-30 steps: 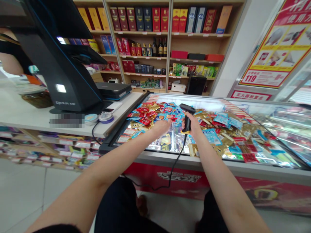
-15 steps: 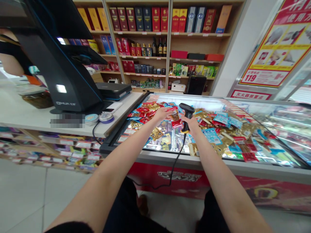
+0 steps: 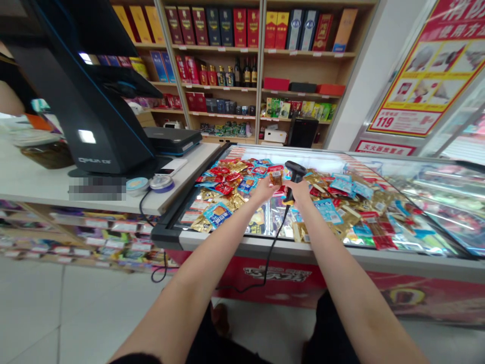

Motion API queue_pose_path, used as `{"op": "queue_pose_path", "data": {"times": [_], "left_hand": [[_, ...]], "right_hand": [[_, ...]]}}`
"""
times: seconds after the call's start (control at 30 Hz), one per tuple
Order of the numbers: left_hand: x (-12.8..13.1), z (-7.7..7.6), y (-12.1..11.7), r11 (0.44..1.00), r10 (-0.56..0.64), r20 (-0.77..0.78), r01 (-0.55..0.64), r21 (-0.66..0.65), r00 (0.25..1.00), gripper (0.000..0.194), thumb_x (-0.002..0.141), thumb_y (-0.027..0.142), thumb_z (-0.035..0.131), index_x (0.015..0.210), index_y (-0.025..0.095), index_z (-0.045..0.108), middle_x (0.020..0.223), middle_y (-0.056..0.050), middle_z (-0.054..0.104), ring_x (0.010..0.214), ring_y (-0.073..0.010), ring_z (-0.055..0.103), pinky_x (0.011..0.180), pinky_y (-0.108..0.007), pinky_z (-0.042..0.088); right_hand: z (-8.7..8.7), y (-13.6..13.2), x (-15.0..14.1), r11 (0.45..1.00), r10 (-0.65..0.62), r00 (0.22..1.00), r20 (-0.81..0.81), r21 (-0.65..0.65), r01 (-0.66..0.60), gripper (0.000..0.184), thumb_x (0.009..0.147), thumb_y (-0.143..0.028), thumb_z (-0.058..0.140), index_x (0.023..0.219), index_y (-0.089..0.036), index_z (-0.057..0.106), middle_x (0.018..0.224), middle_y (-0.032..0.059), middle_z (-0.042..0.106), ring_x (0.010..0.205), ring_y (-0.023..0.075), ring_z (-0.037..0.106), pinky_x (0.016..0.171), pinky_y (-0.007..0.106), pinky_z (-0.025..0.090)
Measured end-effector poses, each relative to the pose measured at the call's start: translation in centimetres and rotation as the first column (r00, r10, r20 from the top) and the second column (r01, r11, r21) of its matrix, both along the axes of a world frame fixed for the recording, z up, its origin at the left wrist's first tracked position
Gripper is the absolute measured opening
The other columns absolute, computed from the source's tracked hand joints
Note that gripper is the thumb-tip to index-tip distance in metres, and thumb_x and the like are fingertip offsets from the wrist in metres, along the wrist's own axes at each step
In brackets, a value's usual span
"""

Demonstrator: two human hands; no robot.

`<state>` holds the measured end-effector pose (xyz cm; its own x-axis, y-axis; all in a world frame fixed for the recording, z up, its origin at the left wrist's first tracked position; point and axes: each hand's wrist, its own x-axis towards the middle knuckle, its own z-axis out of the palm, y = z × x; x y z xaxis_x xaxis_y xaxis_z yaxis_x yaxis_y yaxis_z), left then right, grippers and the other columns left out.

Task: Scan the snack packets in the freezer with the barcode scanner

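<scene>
My right hand (image 3: 300, 192) is wrapped round the handle of a black barcode scanner (image 3: 295, 170), its head pointing up and away from me. Close on its left, my left hand (image 3: 266, 189) pinches a small red-and-brown snack packet (image 3: 276, 177), a pale label showing on its upper face. The fingertips of both hands nearly meet; whether the right fingers touch the packet I cannot tell. Under and around the hands, loose snack packets in red, gold and blue (image 3: 248, 183) cover parts of the glass freezer top (image 3: 242, 151). More packets (image 3: 343, 184) lie to the right.
The scanner's black cable (image 3: 270, 263) hangs over the freezer's front edge. To the left, a white counter (image 3: 200, 156) carries a point-of-sale terminal (image 3: 109, 116), a jar (image 3: 43, 149) and small round tubs (image 3: 161, 183). Shelves of boxes and bottles (image 3: 227, 76) stand behind.
My left hand has come right and nearer, from over the left pile to beside the scanner, with the packet in it. The right hand stays nearly in place, still on the scanner.
</scene>
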<state>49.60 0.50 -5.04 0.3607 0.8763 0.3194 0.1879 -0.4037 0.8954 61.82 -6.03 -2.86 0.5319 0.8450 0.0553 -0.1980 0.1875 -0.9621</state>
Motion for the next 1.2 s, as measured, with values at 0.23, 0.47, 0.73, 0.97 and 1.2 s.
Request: {"op": "queue_pose_path", "data": {"times": [0.23,0.47,0.73,0.97,1.2], "left_hand": [[-1.5,0.8,0.9,0.977,0.15,-0.002,-0.148,0.151,0.989,0.024,0.083,0.013,0.069,0.106,0.01,0.078,0.11,-0.013,0.08,0.103,-0.0263,0.073,0.097,-0.035,0.052],[-2.9,-0.1,1.7,0.959,0.238,0.084,-0.248,0.138,0.968,0.026,0.086,0.02,0.07,0.109,0.013,0.08,0.113,-0.01,0.08,0.106,-0.0268,0.072,0.097,-0.033,0.051],[-3.0,-0.1,2.1,0.947,0.3,0.049,-0.303,0.106,0.953,0.021,0.083,0.022,0.075,0.102,0.013,0.082,0.102,-0.009,0.081,0.104,-0.0283,0.072,0.094,-0.032,0.051],[-2.9,-0.9,2.8,0.937,0.304,0.013,-0.302,0.174,0.952,0.018,0.084,0.028,0.073,0.091,0.013,0.08,0.079,-0.005,0.075,0.08,-0.0229,0.067,0.077,-0.028,0.047],[-2.8,-0.7,2.3,0.931,0.305,-0.017,-0.295,0.216,0.952,0.015,0.085,0.027,0.072,0.088,0.014,0.079,0.07,-0.001,0.069,0.069,-0.0184,0.061,0.067,-0.025,0.04]], "right_hand": [[2.3,-2.2,0.5,0.988,0.151,0.983,0.106,-0.058,-0.146,0.028,0.078,-0.035,0.075,0.084,-0.024,0.05,0.049,-0.0059,0.057,0.033,0.0116,0.045,0.03,0.023,0.037],[3.9,-3.7,-0.8,0.968,0.226,0.964,0.139,-0.141,-0.207,0.028,0.085,-0.032,0.071,0.07,-0.021,0.05,0.047,-0.0029,0.053,0.033,0.0095,0.044,0.03,0.021,0.035],[3.9,-3.0,-1.4,0.95,0.269,0.945,0.184,-0.21,-0.229,0.026,0.081,-0.022,0.07,0.064,-0.02,0.051,0.047,-0.0025,0.052,0.034,0.0093,0.043,0.031,0.022,0.035],[4.2,-3.4,-1.7,0.949,0.277,0.944,0.18,-0.206,-0.239,0.023,0.081,-0.022,0.069,0.066,-0.02,0.052,0.049,-0.003,0.052,0.036,0.0094,0.044,0.031,0.022,0.035],[4.5,-3.5,-1.6,0.943,0.279,0.947,0.16,-0.233,-0.239,0.026,0.08,-0.023,0.072,0.068,-0.021,0.049,0.05,-0.0041,0.052,0.035,0.0085,0.043,0.031,0.021,0.034]]}}
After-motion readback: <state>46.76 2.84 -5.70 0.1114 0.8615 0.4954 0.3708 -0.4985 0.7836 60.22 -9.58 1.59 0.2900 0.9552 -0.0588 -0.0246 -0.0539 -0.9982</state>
